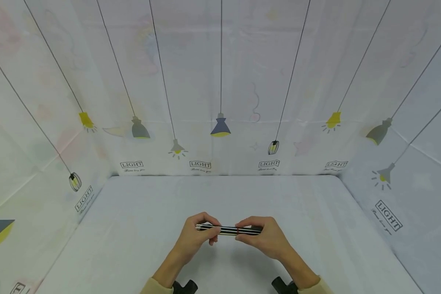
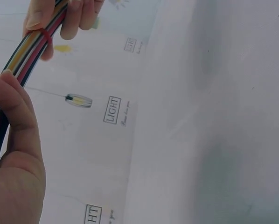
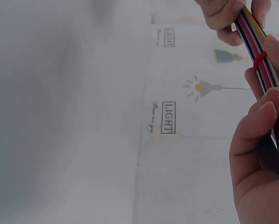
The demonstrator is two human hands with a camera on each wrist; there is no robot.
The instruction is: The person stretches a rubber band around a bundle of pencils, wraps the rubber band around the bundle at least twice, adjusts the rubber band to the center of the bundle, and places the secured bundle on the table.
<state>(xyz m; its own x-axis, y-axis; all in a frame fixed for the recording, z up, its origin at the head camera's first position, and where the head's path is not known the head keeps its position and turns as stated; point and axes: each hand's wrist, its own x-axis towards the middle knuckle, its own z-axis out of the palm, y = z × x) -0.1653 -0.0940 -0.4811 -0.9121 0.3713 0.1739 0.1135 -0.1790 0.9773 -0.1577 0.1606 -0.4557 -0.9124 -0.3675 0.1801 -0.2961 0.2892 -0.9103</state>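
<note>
A bundle of several pencils (image 1: 228, 230), striped in black, yellow, red and white, lies level between both hands above the white table. A thin red rubber band (image 1: 237, 231) wraps the bundle near its right part. My left hand (image 1: 197, 238) grips the left end, where metal ferrules show. My right hand (image 1: 264, 237) pinches the bundle at the band. In the left wrist view the bundle (image 2: 25, 56) runs from my left hand (image 2: 13, 154) up to the right hand (image 2: 65, 18). The right wrist view shows the band (image 3: 259, 60) beside my right hand (image 3: 261, 154).
The white table (image 1: 220, 196) is walled on three sides by white cloth printed with hanging lamps and "LIGHT" labels (image 1: 200, 164). Two dark wrist camera mounts (image 1: 185, 287) sit at the frame bottom by my sleeves.
</note>
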